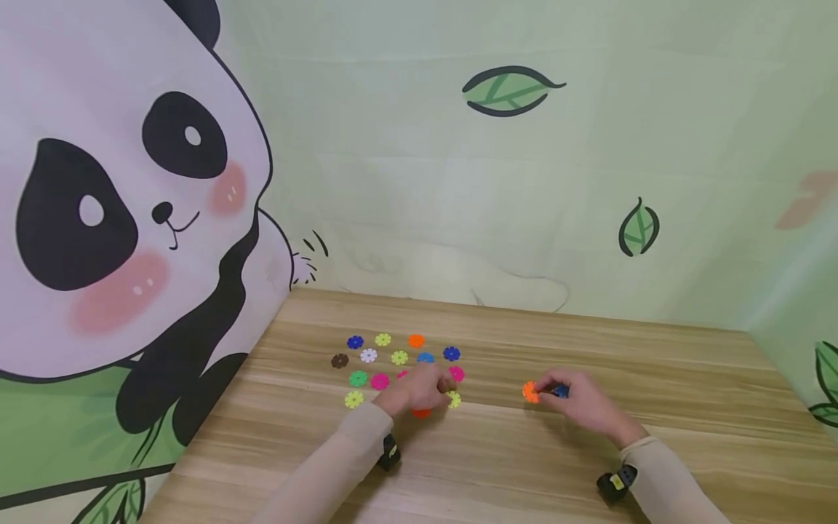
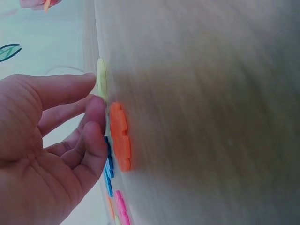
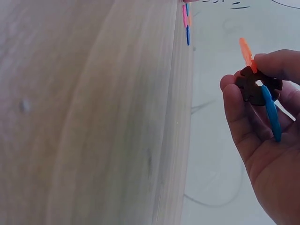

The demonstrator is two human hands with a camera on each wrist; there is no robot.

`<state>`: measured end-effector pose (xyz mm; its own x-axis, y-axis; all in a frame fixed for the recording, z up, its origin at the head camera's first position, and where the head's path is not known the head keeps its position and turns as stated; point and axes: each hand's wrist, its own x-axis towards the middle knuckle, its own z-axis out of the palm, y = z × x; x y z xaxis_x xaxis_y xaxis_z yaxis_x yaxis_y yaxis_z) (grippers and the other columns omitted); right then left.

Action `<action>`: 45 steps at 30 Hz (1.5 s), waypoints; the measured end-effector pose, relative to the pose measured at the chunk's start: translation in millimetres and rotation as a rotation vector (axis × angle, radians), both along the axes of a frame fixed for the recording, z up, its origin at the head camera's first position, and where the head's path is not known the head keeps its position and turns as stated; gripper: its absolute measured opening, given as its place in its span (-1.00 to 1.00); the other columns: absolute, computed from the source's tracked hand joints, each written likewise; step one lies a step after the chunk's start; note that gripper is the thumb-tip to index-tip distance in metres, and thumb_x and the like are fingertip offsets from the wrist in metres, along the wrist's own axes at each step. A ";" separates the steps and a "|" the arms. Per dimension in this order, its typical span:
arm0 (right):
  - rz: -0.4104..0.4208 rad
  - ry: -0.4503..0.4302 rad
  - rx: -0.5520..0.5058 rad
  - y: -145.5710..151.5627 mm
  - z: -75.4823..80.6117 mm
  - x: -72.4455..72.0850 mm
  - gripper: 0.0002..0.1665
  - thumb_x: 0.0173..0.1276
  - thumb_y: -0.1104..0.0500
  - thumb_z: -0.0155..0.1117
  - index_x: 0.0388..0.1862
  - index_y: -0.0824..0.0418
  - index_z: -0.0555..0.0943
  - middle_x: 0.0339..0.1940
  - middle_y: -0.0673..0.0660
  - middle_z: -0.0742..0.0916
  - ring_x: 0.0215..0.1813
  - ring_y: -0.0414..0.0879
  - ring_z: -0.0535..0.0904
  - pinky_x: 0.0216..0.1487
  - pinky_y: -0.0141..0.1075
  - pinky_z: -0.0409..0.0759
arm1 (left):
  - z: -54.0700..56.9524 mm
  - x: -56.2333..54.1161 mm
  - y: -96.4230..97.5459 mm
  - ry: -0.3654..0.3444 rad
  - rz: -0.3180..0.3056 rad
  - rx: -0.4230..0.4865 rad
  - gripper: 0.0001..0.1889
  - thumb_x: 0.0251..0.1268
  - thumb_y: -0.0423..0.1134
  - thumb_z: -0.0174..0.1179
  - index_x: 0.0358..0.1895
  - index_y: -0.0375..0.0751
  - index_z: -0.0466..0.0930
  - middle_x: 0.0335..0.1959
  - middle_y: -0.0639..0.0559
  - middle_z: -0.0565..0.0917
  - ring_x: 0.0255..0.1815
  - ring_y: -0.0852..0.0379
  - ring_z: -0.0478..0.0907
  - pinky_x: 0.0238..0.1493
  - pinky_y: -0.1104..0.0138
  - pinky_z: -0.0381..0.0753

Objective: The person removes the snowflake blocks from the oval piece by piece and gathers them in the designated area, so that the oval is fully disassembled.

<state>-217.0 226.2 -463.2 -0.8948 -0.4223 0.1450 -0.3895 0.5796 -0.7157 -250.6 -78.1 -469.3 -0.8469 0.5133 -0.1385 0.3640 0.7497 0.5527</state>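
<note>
My right hand pinches a small joined group of notched plastic discs above the table. In the right wrist view the group shows an orange disc, a brown disc and a blue disc, slotted together at angles. My left hand is low over the loose discs, its fingers loosely bent. Its thumb tip is beside a yellow disc, with a gap between thumb and fingers; whether they touch it I cannot tell. Near the fingertips lies an orange disc, partly hidden by the hand in the head view.
Several more loose discs lie flat on the wooden table, among them a green disc, a white disc and a dark blue disc. Behind the table hangs a pale green backdrop with a panda drawing.
</note>
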 end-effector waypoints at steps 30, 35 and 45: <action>0.057 0.009 -0.043 -17.4 0.8 -1.6 -0.93 0.27 0.13 0.33 -0.31 0.06 0.62 -0.28 -0.03 0.68 -0.27 -0.11 0.52 -0.25 -0.31 0.51 | 1.3 17.9 67.9 -0.277 0.085 0.475 -0.78 0.35 -0.05 0.13 -0.15 -0.07 0.66 -0.37 0.13 0.67 -0.32 0.16 0.58 -0.32 0.32 0.56; 0.066 0.012 -0.045 -18.5 1.7 -1.4 -0.94 0.28 0.13 0.32 -0.29 0.06 0.62 -0.26 -0.03 0.68 -0.25 -0.11 0.54 -0.24 -0.31 0.52 | 1.2 18.2 70.8 -0.295 0.105 0.537 -0.84 0.35 -0.13 0.15 -0.25 -0.10 0.67 -0.42 0.08 0.67 -0.37 0.16 0.55 -0.31 0.34 0.55; 0.058 0.014 -0.058 -18.7 1.6 -1.2 -0.93 0.24 0.16 0.36 -0.32 0.09 0.62 -0.27 -0.02 0.69 -0.24 -0.14 0.54 -0.22 -0.31 0.53 | 3.4 18.1 70.1 -0.327 0.115 0.621 -0.86 0.34 -0.27 0.15 -0.26 -0.26 0.65 -0.42 0.01 0.66 -0.40 0.18 0.56 -0.27 0.31 0.58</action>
